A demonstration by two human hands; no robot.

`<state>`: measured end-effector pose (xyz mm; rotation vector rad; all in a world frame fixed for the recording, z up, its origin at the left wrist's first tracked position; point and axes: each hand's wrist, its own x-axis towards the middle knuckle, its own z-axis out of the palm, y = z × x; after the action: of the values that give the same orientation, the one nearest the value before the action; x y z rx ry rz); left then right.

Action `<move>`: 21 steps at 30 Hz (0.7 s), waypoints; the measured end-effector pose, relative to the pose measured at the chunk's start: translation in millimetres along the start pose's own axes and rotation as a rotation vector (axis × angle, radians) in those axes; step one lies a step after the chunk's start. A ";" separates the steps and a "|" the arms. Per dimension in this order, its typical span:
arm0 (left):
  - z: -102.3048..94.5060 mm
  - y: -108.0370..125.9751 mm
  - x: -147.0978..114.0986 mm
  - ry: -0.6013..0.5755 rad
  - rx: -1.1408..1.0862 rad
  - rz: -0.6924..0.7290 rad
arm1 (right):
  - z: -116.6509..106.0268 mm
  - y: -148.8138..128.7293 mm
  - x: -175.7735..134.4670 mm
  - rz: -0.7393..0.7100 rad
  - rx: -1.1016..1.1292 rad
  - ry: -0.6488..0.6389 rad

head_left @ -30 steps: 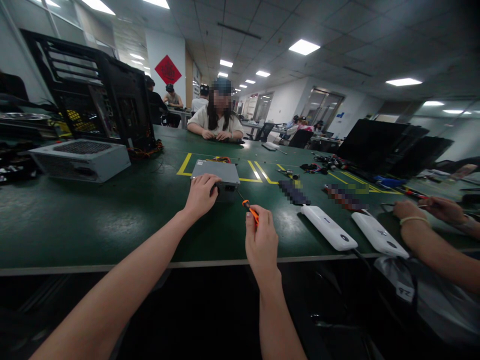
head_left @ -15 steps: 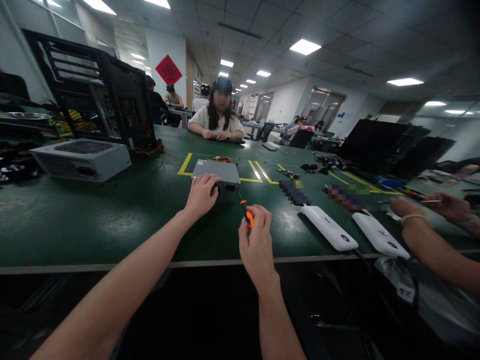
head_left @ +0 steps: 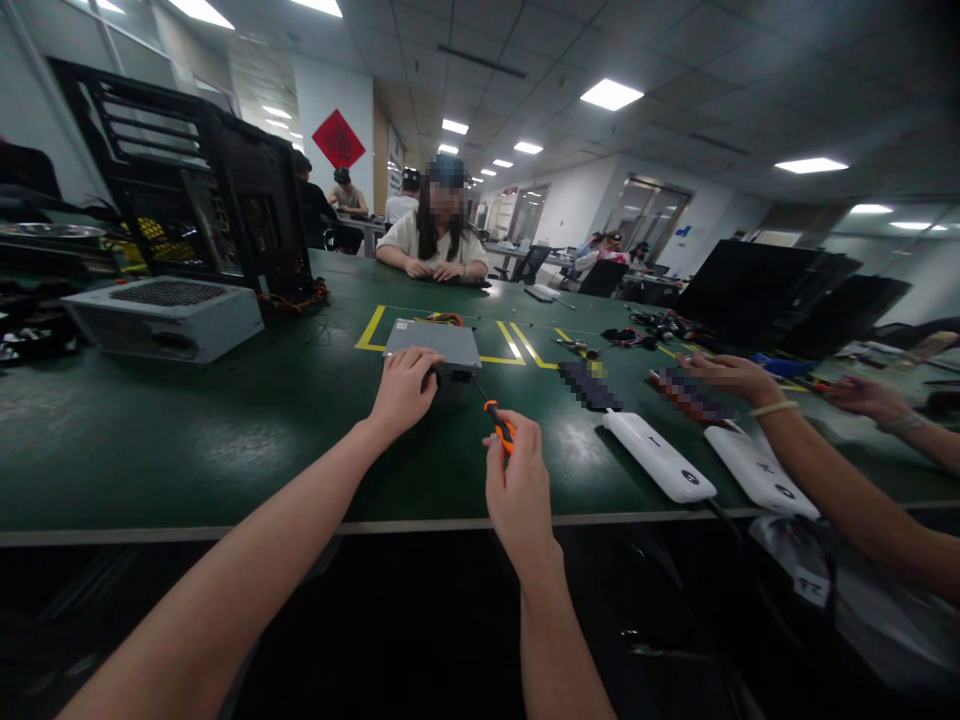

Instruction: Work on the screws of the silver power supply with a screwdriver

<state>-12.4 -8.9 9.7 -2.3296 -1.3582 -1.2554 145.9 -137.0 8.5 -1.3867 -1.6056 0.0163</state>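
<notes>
A small grey computer power supply (head_left: pixel 442 345) lies on the green table inside yellow tape marks, its socket side facing me. Over its near left edge, my left hand (head_left: pixel 405 388) is curled, fingers on the top and thumb at the front. My right hand (head_left: pixel 517 470) holds an orange-and-black screwdriver (head_left: pixel 500 425) by the handle. The thin shaft points up and left, and its tip is at the lower right corner of the power supply's front. Whether the tip sits in a screw is too small to tell. Coloured cables (head_left: pixel 442 319) show behind the unit.
A larger power supply (head_left: pixel 225 322) and an open black computer case (head_left: pixel 255 220) stand at left. White power banks (head_left: pixel 656 455) with phones lie at right. A co-worker's hand (head_left: pixel 731 378) reaches in there. Another person (head_left: pixel 435 235) sits opposite. Loose cables (head_left: pixel 649 325) lie further back.
My right hand and the screwdriver handle have shifted slightly right and down, with the tip still near the same corner. My left hand stays put. The co-worker's hand at right has moved left, over a phone.
</notes>
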 end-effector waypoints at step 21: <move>2.5 -1.0 -0.2 0.015 -0.006 0.004 | -0.7 -5.1 0.1 0.012 -0.086 -0.016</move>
<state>-11.8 -7.2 7.7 -2.3214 -1.3464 -1.2751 142.6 -139.0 11.8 -1.4651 -1.6272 -0.0353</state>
